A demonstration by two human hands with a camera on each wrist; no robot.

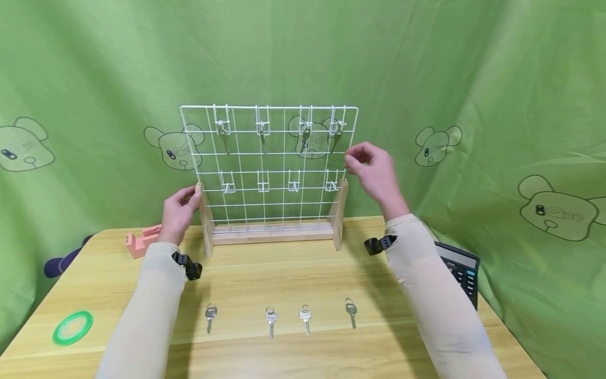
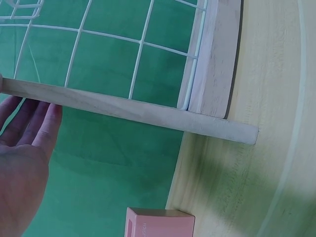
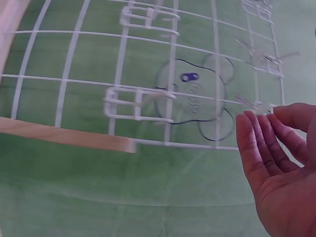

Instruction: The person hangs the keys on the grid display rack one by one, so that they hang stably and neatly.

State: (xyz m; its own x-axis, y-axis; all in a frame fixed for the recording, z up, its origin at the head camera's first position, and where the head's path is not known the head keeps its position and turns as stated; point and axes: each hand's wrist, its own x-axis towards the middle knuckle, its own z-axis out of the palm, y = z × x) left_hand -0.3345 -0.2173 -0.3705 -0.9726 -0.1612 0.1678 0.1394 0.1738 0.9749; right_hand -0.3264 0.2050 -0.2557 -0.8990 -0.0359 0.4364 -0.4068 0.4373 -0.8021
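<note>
A white wire grid rack [image 1: 284, 203] stands upright in a wooden stand [image 1: 272, 237]. My left hand [image 1: 177, 213] pinches the top of the stand's left post [image 1: 206, 223]; the left wrist view shows its fingers [image 2: 47, 123] behind the wood. Beside the grid's right edge is my right hand [image 1: 376, 171], fingers loosely bent, nothing visible in them. Whether its fingertips touch the wire cannot be told. Keys hang on the upper row of hooks, among them a dark key [image 1: 305, 139]. The lower hooks, such as a left one [image 1: 229, 187], carry none.
Several keys with rings lie in a row on the table, including a silver key [image 1: 271, 321]. A green tape roll [image 1: 73, 328] is at left, near a pink holder [image 1: 137, 245]. A calculator [image 1: 459, 271] sits partly behind the right sleeve. Green curtains [image 1: 265, 52] surround the table.
</note>
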